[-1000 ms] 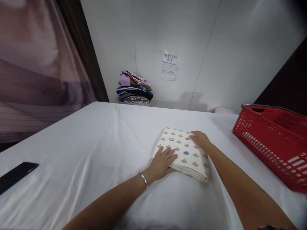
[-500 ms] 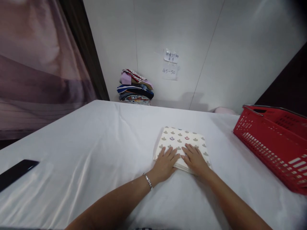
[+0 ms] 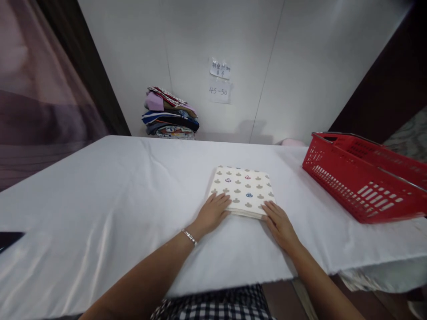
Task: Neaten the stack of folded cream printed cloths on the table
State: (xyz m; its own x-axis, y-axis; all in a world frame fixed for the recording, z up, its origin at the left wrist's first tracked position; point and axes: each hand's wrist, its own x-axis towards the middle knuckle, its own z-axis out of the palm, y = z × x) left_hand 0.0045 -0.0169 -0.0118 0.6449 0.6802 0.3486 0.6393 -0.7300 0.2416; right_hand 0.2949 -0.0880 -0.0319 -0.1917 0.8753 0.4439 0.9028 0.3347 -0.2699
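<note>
The folded cloth [image 3: 242, 192], cream with small printed motifs, lies flat on the white-covered surface [image 3: 110, 186], a little right of centre and toward the near edge. It looks soft and light, several layers thick, so it would likely sag or come unfolded if lifted by one corner; the two near corners or the side edges, taken together, seem the surest hold. The left hand [image 3: 213, 212] rests open with its fingers flat on the cloth's near-left corner. The right hand [image 3: 279, 222] lies open at the near-right corner, fingertips at the edge, though whether they are touching it is hard to tell. Neither hand grips anything. A red basket [image 3: 360, 178] sits on the right, and a stack of folded clothes [image 3: 171, 119] stands against the far wall.
</note>
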